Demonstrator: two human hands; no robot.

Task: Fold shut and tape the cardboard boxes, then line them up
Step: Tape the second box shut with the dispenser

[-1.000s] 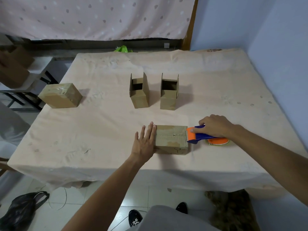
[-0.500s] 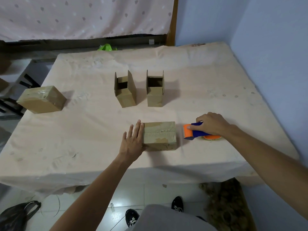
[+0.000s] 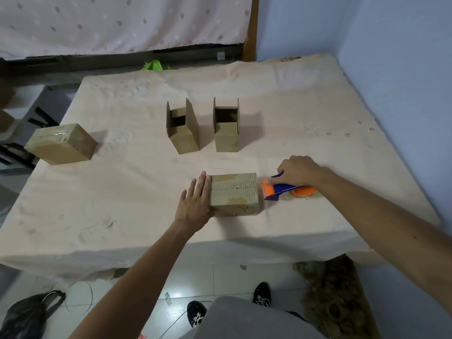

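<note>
A closed cardboard box [image 3: 234,194] lies near the table's front edge, its top flaps folded shut. My left hand [image 3: 195,203] presses flat against the box's left side, fingers straight. My right hand [image 3: 299,170] grips the blue and orange tape dispenser [image 3: 281,189], which rests on the cloth just right of the box. Two open boxes stand upright farther back, one [image 3: 183,127] on the left and one [image 3: 226,125] on the right, flaps up. A taped box [image 3: 61,143] sits at the far left edge.
The table [image 3: 122,187] is covered with a pale pink cloth and meets a blue wall [image 3: 391,69] on the right. A black bag [image 3: 27,314] lies on the tiled floor at lower left. A brown mat [image 3: 335,299] lies on the floor at lower right.
The tape dispenser has pulled a little to the right, away from the box's right end. My left hand stays against the box's left side. The camera view has shifted.
</note>
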